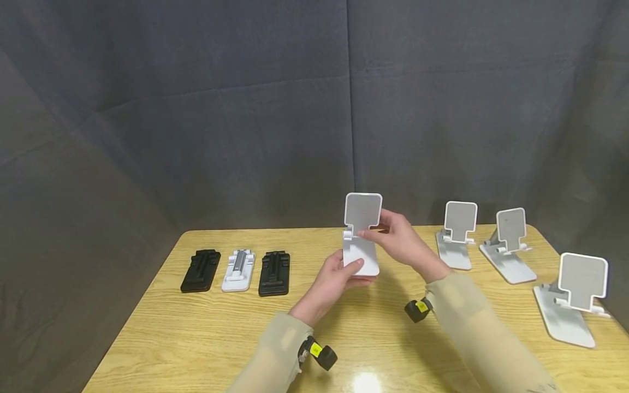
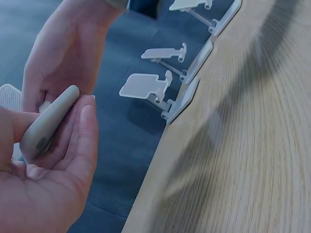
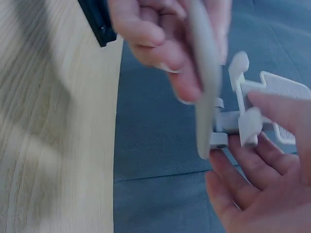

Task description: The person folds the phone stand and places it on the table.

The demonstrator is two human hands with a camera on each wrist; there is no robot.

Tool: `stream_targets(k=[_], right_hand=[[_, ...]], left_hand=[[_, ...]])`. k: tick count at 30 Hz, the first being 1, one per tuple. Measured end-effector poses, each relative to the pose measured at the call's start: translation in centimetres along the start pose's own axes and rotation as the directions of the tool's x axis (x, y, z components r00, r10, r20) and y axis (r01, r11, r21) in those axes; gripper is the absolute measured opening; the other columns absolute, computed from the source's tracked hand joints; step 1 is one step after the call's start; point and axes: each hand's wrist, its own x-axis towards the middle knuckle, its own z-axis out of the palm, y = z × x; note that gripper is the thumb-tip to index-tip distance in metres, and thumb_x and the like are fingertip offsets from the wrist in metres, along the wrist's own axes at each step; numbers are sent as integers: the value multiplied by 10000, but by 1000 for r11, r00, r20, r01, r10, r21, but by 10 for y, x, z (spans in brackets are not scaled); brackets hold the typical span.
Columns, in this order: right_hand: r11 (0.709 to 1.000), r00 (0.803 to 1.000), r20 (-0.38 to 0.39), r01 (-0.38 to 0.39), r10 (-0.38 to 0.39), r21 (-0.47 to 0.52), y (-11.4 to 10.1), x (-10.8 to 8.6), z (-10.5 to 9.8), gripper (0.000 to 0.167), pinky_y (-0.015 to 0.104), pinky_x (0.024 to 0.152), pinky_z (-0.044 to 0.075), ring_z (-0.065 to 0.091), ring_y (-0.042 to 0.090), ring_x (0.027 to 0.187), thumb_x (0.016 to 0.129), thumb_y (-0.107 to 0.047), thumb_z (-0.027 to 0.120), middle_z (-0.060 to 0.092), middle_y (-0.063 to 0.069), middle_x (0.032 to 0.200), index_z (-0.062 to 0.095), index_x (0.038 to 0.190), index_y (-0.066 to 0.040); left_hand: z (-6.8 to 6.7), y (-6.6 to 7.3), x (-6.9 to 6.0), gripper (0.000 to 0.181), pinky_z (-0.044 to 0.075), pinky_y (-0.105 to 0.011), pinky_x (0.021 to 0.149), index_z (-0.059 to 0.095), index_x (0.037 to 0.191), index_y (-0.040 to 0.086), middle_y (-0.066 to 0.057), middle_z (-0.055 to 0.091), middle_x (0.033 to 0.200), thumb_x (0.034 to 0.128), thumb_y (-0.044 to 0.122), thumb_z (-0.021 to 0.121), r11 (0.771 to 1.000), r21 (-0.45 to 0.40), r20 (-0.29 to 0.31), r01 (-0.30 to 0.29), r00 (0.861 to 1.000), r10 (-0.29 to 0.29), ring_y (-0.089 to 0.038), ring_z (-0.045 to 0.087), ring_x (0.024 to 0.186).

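Observation:
A white folding stand (image 1: 361, 248) with a grey plate is held up above the middle of the table, its plate raised over the base. The left hand (image 1: 334, 278) grips the lower base, thumb on its face; in the left wrist view the base (image 2: 48, 124) is seen edge-on in that hand's fingers. At the hinge, the right hand (image 1: 405, 237) pinches the stand, thumb in front and fingers behind. The right wrist view shows the right thumb against the plate's lower part, beside two small white lips (image 3: 250, 127), with fingers under the joint.
Three opened white stands (image 1: 454, 254) stand along the table's right side. At the left lie two folded black stands (image 1: 200, 270) with a folded white one (image 1: 238, 271) between them. A dark curtain (image 1: 245, 120) hangs behind the wooden table (image 1: 196, 338).

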Motion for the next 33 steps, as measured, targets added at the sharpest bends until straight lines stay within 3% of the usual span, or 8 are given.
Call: stream_targets(k=[4,8,13,17,25,29,33], right_hand=[[999,996,-82,26,-30,-45,4,3,3,312,400,816,570,689,325,939,924,-63,735,717,191,1099,656,1203,51],[998,991,-132,20,-28,-67,4,4,5,299,402,822,560,687,314,930,917,-46,737,724,176,1096,675,1199,33],[998,990,-138,7,-15,-58,2,4,7,318,456,863,564,686,330,967,920,-52,739,716,192,1123,668,1217,37],[999,992,-128,10,-15,-41,-1,2,8,343,431,869,567,689,311,985,921,-87,750,712,182,1130,656,1231,27],[999,983,-174,-50,50,2,-15,1,0,511,403,898,535,684,238,1030,931,-462,736,709,103,1121,640,1231,-60],[998,975,-214,-67,63,-10,-23,4,-7,587,474,978,487,619,266,1133,972,-588,606,677,104,1205,650,1242,-69],[997,970,-240,-61,51,-37,-29,7,-13,634,543,1061,417,547,301,1228,1020,-613,478,642,114,1285,657,1242,-47]], left_hand=[[4,0,-1,397,569,-413,924,432,1406,-122,-243,628,1217,1056,46,517,1000,-13,-1,9,1000,-9,-343,695,1021],[7,0,0,393,571,-406,920,431,1402,-126,-243,632,1198,1056,43,512,1000,-24,-2,7,1000,-7,-357,693,1026],[7,-1,0,384,578,-404,906,439,1395,-124,-238,633,1194,1053,35,512,1000,-25,-7,0,1000,0,-354,695,1008],[6,-4,0,388,579,-407,905,436,1401,-116,-232,626,1204,1052,35,513,1000,-15,-12,3,1000,-3,-339,695,998],[4,-4,-1,378,582,-402,899,449,1392,-105,-224,633,1189,1059,62,510,1000,8,-15,15,1000,-15,-343,696,1004],[3,-6,-1,374,585,-395,892,459,1382,-110,-222,639,1178,1055,63,516,1000,15,-25,24,999,-24,-338,700,996],[3,-6,0,383,583,-400,897,454,1395,-106,-221,636,1180,1058,66,516,999,23,-21,26,999,-26,-357,695,1007]])
